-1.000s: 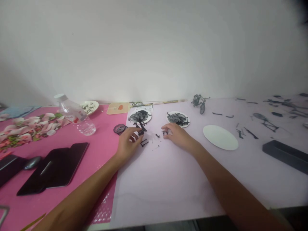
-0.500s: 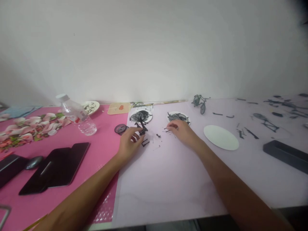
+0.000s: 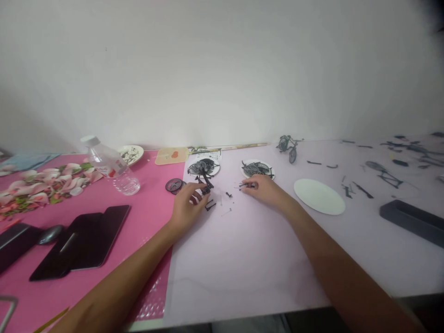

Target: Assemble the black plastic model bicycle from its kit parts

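Note:
My left hand point(image 3: 189, 200) is closed on a small black model bicycle frame point(image 3: 205, 179), which stands up between thumb and fingers. Beside it lie a spoked black wheel point(image 3: 173, 185) and a small U-shaped black part point(image 3: 210, 205). My right hand point(image 3: 261, 187) pinches a thin dark part point(image 3: 244, 185) just above the table; its exact kind is too small to tell. Between the hands are a short black piece point(image 3: 229, 194) and a thin pin-like piece point(image 3: 226, 212). Behind them, a left plate point(image 3: 218, 171) and a right plate point(image 3: 243, 164) hold black wheels and other bicycle parts.
A leaning water bottle point(image 3: 113, 166), petals point(image 3: 52, 185) and a dark tablet-like slab point(image 3: 83, 240) are on the pink left side. At right are a white plate point(image 3: 319, 196), a dark tray point(image 3: 412, 223) and loose bicycle parts. One model bicycle point(image 3: 289, 148) stands near the wall.
My right hand has turned slightly and lowered a little, and the thin dark part shows more clearly at its fingertips. My left hand keeps the bicycle frame in nearly the same place.

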Action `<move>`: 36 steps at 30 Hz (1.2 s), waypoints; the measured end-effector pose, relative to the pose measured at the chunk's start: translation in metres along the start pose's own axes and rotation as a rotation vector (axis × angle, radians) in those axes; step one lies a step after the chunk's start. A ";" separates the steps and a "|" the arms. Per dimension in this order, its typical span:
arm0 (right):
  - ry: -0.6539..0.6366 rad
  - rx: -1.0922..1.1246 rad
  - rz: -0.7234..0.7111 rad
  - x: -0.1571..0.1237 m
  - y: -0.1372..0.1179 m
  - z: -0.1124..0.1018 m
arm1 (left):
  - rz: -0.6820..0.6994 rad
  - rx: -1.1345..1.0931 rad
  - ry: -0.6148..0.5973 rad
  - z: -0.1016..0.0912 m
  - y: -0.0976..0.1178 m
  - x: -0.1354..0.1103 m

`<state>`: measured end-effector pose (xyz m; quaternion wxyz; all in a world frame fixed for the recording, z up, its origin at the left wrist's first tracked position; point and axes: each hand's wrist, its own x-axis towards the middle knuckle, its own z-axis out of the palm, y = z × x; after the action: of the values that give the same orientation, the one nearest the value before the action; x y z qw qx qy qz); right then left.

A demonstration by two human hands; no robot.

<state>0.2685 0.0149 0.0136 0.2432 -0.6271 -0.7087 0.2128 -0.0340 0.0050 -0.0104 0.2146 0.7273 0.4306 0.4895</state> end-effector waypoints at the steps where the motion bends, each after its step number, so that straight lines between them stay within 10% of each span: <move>1: -0.003 -0.008 -0.007 0.000 -0.001 -0.001 | 0.000 0.000 0.000 0.000 0.001 0.000; 36: -0.056 -0.036 -0.045 0.000 -0.002 -0.010 | 0.016 0.018 -0.006 0.001 0.000 0.000</move>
<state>0.2737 0.0146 0.0229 0.2166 -0.6091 -0.7329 0.2117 -0.0336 0.0049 -0.0109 0.2055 0.7339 0.4286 0.4853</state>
